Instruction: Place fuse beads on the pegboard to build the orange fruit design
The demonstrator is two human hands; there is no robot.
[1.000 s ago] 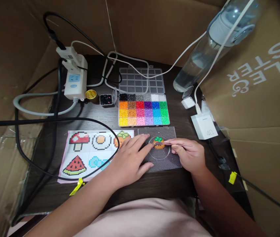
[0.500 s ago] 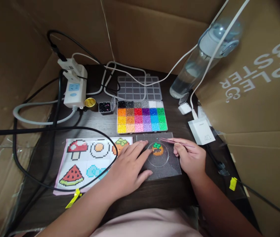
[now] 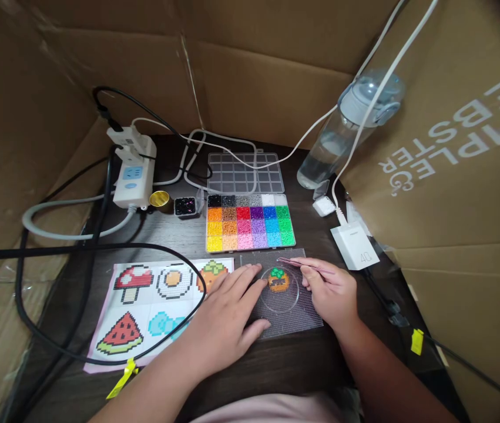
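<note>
Lying just left of the right hand's [image 3: 332, 291] tight pinch on slim pink tweezers [image 3: 300, 264]: a round orange-and-green bead fruit [image 3: 278, 286].

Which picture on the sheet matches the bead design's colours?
The top-right fruit picture, partly hidden by the left hand: it alone pairs orange with green leaves, like the bead design.

The pegboard [image 3: 309, 311] lies in front of the bead box [image 3: 254, 248], the bead figure [image 3: 278, 284] on it; left of the pegboard lies the pattern sheet [image 3: 144, 306]. Behind the box lies a lid [image 3: 236, 170]; left of that is the power strip [image 3: 133, 185], right the bottle [image 3: 331, 145], the charger [image 3: 355, 247] nearer.
</note>
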